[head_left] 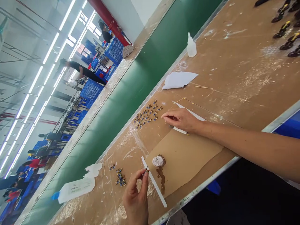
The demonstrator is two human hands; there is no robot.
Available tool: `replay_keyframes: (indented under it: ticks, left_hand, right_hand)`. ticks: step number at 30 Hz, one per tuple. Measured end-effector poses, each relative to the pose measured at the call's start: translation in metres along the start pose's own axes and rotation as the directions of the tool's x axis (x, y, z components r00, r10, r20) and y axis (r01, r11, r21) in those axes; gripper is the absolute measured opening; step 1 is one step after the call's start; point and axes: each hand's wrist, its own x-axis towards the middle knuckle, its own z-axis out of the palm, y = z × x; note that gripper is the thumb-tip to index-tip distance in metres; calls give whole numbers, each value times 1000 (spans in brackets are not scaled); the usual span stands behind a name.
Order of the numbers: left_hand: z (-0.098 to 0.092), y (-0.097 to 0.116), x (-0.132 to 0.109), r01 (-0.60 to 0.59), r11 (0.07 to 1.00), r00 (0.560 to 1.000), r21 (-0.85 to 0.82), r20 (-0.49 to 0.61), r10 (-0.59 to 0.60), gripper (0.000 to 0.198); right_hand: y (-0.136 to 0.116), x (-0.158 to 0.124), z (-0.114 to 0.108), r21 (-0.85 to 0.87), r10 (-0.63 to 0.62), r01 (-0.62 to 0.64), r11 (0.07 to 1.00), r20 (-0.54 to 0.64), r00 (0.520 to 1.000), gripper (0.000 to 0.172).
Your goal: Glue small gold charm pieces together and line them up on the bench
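Scuffed workbench (234,78), left hand (136,201) pinching indistinct tiny piece (147,170)

Left hand (136,200) and right hand (181,119) bare; forearms bare too.

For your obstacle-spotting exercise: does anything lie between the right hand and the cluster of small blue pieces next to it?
Nothing visible: only bare tabletop separates the right hand from the blue pieces.
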Motion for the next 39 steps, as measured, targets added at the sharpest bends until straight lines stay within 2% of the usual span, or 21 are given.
replay_keyframes:
  ticks: [4,7,11,15,21,29,35,39]
  left_hand:
    - [3,16,7,-124,984,992,128,37,120,31]
    - [6,28,12,-252,947,967,198,80,241,25]
    - [10,32,18,-381,894,924,236,129,360,22]
    - [15,34,23,-440,858,897,265,166,409,22]
    - [18,38,28,-480,816,877,323,213,431,18]
    - [22,31,31,-498,806,867,321,168,468,18]
    - [24,29,33,-452,832,892,322,168,420,21]
    - [24,36,33,-431,848,902,309,168,397,21]
  right_hand:
    - [3,0,0,-15,-10,10,1000,2,1000,19]
    - [3,1,0,-27,-32,32,999,6,999,19]
    - [4,2,0,-24,-60,60,998,5,998,21]
    - [6,2,1,-17,-60,60,998,0,998,21]
    - [9,1,2,-21,-55,55,998,10,998,21]
    - [10,2,2,-16,-58,58,998,8,998,20]
    - [10,2,1,-22,-53,54,998,13,998,20]
    - [9,2,1,-18,-50,49,999,-6,999,19]
